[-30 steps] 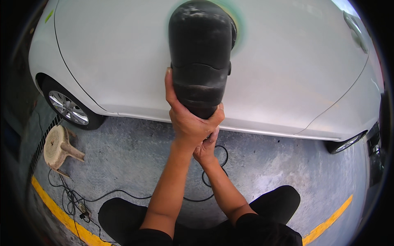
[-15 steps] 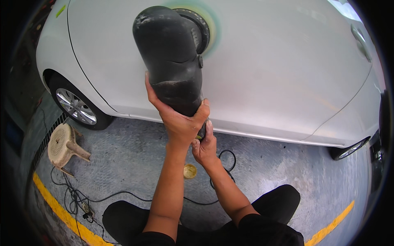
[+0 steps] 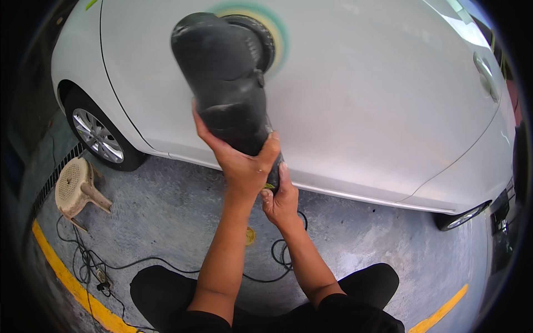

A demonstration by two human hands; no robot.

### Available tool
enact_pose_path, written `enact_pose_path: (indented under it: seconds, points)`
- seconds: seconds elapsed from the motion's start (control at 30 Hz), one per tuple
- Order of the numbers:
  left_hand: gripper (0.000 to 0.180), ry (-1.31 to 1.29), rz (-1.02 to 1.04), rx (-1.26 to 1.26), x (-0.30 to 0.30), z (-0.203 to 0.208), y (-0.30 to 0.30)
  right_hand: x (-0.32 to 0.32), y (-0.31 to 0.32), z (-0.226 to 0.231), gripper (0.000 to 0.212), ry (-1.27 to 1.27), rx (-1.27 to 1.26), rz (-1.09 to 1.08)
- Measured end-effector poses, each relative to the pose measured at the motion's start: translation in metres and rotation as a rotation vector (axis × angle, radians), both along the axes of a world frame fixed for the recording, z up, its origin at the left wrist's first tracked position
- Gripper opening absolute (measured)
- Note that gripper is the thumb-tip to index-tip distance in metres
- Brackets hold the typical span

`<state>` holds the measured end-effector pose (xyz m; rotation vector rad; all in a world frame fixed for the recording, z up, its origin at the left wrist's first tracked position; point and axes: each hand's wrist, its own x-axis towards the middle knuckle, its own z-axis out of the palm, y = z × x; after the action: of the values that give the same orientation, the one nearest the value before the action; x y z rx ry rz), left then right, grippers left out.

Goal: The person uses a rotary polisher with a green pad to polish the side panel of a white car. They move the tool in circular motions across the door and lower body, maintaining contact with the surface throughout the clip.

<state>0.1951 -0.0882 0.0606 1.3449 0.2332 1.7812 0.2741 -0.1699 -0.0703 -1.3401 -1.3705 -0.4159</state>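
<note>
A black car polisher (image 3: 227,89) is pressed to the silver-white car door (image 3: 355,111). Its round pad (image 3: 279,33), yellow and green at the rim and smeared by motion, lies against the panel. Wrapped round the polisher's body from below is my left hand (image 3: 241,166), its thumb on the right side. My right hand (image 3: 281,202) grips the tool's lower rear end, just below and right of the left one. The pad's far side is hidden behind the polisher's head.
A beige plastic stool (image 3: 75,186) stands on the grey floor at left, near the front wheel (image 3: 97,136). A black cable (image 3: 161,260) loops across the floor by my knees. A small yellow round container (image 3: 250,236) sits partly behind my left forearm.
The polisher and both hands have shifted a little left along the door, the grip unchanged. The view has turned slightly, so the stool and wheel appear further left.
</note>
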Motion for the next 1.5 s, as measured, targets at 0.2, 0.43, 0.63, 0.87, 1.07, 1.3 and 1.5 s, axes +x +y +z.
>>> enact_pose_path:
  seconds: [0.2,0.43,0.63,0.87,1.07,1.3,1.5]
  points:
    - [0.116,0.104,0.029,0.177,0.033,-0.002,-0.033,0.022,-0.022,-0.028,0.084,-0.032,0.107,-0.145]
    - [0.117,0.240,0.144,0.316,0.048,-0.002,-0.053,0.009,-0.031,-0.011,0.077,0.296,0.132,-0.006]
    - [0.116,0.146,0.098,0.284,0.050,-0.008,-0.043,0.020,-0.025,-0.032,0.078,0.183,0.149,-0.010]
    - [0.121,0.147,-0.014,0.189,0.035,-0.008,-0.033,0.018,-0.015,-0.033,0.082,0.015,0.134,-0.121]
    - [0.120,0.075,0.079,0.227,0.023,-0.004,-0.013,0.008,-0.006,-0.015,0.080,-0.045,0.121,-0.062]
    - [0.121,0.048,0.087,0.117,0.006,-0.004,0.005,0.000,0.009,-0.013,0.072,0.023,0.074,0.044]
    - [0.118,-0.032,0.081,-0.005,-0.011,-0.002,0.022,-0.010,0.012,0.023,0.073,-0.058,-0.033,0.038]
